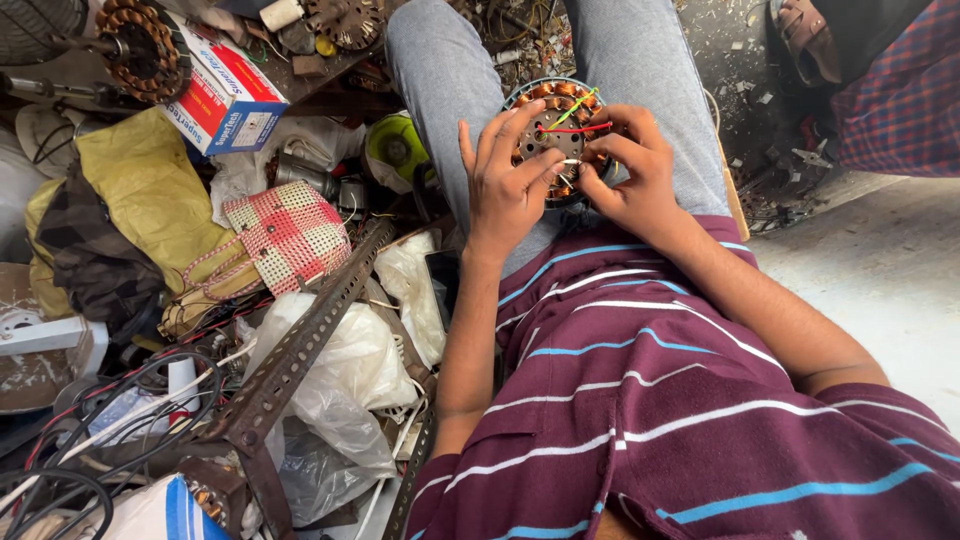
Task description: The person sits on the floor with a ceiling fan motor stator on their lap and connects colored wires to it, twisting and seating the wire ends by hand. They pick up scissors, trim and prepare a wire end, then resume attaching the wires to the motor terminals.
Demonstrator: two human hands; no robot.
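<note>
1. Stator [556, 135] on lap, resting across grey-trousered knees, copper coils ringing rim, red and green wires [572, 118] crossing top
2. Best kept flat and braced while fingertips work fine lead near core edge
3. Left hand [505, 180] spread over face, fingers clasping stator
4. Right hand [630, 175] curled, pinching thin wire end

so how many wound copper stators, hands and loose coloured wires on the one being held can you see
wound copper stators: 2, the held stator on the lap and a second stator top left
hands: 2, left hand and right hand, both gripping the held one
coloured wires: 2, green wire, red wire
total: 6
</note>
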